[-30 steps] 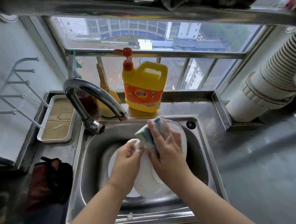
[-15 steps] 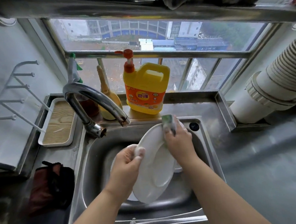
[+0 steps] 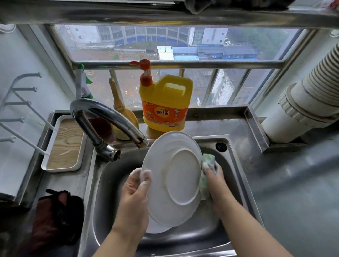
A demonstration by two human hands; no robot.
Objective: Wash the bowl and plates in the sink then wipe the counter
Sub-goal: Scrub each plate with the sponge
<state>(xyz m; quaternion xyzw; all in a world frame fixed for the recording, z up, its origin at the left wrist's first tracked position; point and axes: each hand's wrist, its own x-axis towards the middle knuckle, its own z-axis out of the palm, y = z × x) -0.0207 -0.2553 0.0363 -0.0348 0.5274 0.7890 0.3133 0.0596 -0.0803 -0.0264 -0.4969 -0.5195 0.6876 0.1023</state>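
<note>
A white plate (image 3: pixel 174 178) is held tilted over the steel sink (image 3: pixel 109 192), its underside with the foot ring facing me. My left hand (image 3: pixel 136 193) grips its left rim, thumb on the near face. My right hand (image 3: pixel 213 174) holds a green and white sponge (image 3: pixel 209 161) against the plate's right edge, partly behind it. Another white dish (image 3: pixel 155 227) lies in the basin under the plate, mostly hidden.
The curved tap (image 3: pixel 108 120) arches over the sink's back left. A yellow detergent jug (image 3: pixel 166 104) stands on the ledge behind. A white tray (image 3: pixel 65 143) sits left, a dark red cloth (image 3: pixel 56 218) on the left counter. Grey counter (image 3: pixel 299 189) extends right.
The plate has turned so its underside faces me more squarely. My right hand with the sponge slid from the plate's top edge down to its right side.
</note>
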